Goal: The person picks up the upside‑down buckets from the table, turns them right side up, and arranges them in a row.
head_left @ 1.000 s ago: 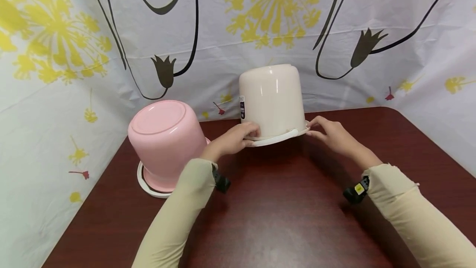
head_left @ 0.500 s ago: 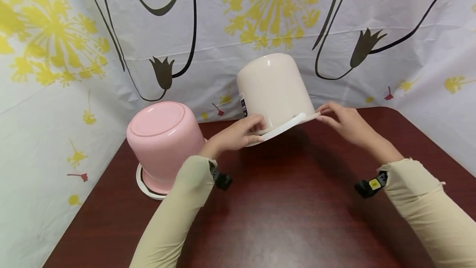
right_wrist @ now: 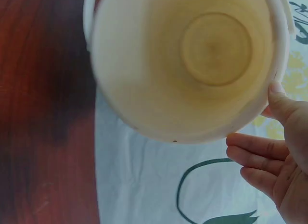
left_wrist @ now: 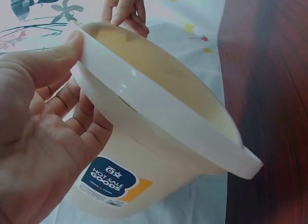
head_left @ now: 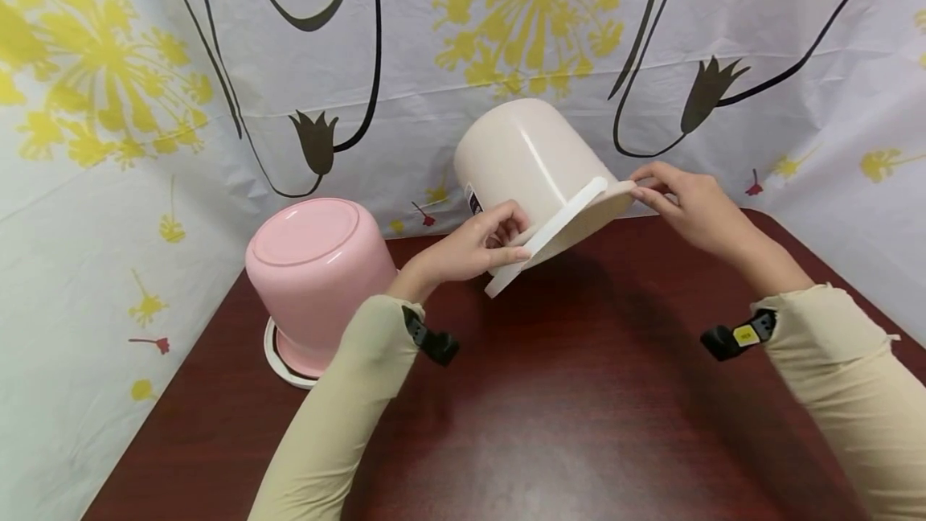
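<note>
A cream bucket [head_left: 528,155] is held tilted over the table, its mouth turned down and toward the right. My left hand [head_left: 485,244] grips its rim and the white handle [head_left: 560,219], thumb on the outer side. On the opposite side, my right hand [head_left: 690,203] pinches the rim between thumb and fingers. In the left wrist view the bucket's label [left_wrist: 110,180] faces the camera. The right wrist view looks into the bucket's inside [right_wrist: 216,48], where nothing lies. To the left, a pink bucket [head_left: 318,280] stands upside down.
Beneath lies a dark red-brown table [head_left: 564,424]. The pink bucket's white handle [head_left: 275,356] rests around its rim on the tabletop. A white cloth [head_left: 405,63] with yellow and dark flower prints hangs behind and at both sides.
The cream bucket has tipped further, its right rim rising as my right hand moved up and to the right. My left hand stays near its place. The pink bucket has not moved.
</note>
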Motion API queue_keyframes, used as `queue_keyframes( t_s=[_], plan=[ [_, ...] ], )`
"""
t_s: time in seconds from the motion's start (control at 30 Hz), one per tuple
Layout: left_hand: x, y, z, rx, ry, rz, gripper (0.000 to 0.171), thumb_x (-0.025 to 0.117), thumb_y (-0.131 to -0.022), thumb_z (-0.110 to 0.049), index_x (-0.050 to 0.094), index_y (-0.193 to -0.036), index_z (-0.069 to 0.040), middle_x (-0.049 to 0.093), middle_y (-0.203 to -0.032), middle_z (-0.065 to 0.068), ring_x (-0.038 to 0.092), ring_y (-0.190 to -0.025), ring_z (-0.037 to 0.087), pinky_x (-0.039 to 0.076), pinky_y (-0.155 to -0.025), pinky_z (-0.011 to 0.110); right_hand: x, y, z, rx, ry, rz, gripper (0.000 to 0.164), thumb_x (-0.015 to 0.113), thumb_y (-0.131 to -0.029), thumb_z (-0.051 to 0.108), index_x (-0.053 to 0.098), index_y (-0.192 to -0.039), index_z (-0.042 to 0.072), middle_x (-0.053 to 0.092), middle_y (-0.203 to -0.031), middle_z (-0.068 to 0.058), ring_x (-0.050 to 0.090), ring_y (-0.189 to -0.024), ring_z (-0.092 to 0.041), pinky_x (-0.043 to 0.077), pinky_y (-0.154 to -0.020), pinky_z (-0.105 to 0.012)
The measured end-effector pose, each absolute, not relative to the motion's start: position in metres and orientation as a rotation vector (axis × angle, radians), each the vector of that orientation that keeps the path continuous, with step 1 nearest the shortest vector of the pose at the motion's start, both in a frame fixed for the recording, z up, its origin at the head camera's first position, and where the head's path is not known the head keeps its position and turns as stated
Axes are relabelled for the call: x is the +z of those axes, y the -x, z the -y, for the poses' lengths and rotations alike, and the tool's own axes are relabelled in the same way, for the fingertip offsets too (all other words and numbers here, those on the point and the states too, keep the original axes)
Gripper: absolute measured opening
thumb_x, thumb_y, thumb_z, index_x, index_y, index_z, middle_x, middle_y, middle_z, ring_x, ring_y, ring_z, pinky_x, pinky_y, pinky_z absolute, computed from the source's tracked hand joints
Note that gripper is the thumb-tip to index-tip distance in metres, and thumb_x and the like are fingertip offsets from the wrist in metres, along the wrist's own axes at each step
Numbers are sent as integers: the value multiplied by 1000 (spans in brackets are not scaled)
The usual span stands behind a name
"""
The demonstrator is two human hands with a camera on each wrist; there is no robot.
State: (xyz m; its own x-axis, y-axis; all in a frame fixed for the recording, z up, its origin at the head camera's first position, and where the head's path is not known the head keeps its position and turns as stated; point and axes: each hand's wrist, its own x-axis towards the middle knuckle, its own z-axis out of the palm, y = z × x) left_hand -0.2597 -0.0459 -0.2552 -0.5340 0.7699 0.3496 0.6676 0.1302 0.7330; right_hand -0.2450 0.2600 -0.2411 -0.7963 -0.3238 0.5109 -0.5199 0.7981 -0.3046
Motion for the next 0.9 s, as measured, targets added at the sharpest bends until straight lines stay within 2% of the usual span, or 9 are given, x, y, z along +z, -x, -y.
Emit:
queue_keyframes(
  t_s=[0.27, 0.37, 0.5, 0.6, 0.73, 0.9],
  plan=[
    [-251, 255, 47, 1542, -1415, -2157, 15, 58, -88, 0, 47, -99, -1, 48, -82, 8, 46, -77, 18, 42, -62, 27, -220, 246, -256, 537, -642, 2601, 22, 47, -97, 26, 56, -109, 11, 67, -94, -16, 58, -87, -33, 40, -67, -45],
    [-251, 256, 49, 1626, -1381, -2089, 14, 55, -89, 2, 46, -99, 0, 47, -83, 8, 45, -78, 18, 40, -63, 27, -214, 246, -254, 503, -653, 2613, 21, 48, -97, 26, 57, -109, 11, 67, -89, -14, 57, -79, -30, 38, -66, -44],
    [-251, 256, 52, 1732, -1344, -2010, 12, 52, -89, 5, 45, -99, 2, 44, -83, 6, 43, -77, 16, 36, -64, 25, -208, 250, -251, 488, -656, 2670, 23, 47, -97, 27, 58, -110, 11, 67, -89, -13, 56, -77, -29, 39, -66, -45],
    [-252, 256, 53, 1799, -1311, -1967, 11, 50, -89, 7, 45, -98, 3, 44, -83, 5, 43, -76, 15, 36, -63, 24, -204, 253, -250, 484, -659, 2707, 23, 48, -96, 25, 58, -110, 10, 66, -91, -16, 58, -79, -31, 41, -67, -46],
    [-254, 257, 55, 1901, -1233, -1897, 10, 46, -90, 8, 44, -98, 4, 46, -84, 5, 46, -75, 13, 38, -63, 23, -199, 259, -250, 472, -671, 2696, 21, 52, -95, 22, 60, -110, 9, 64, -84, -13, 58, -73, -28, 41, -64, -44],
    [-254, 256, 57, 2034, -1112, -1775, 10, 41, -92, 7, 45, -97, -1, 45, -84, 6, 45, -76, 13, 39, -62, 22, -193, 263, -250, 534, -650, 2743, 27, 54, -94, 25, 61, -111, 6, 63, -85, -11, 58, -75, -26, 42, -63, -40]
  ],
)
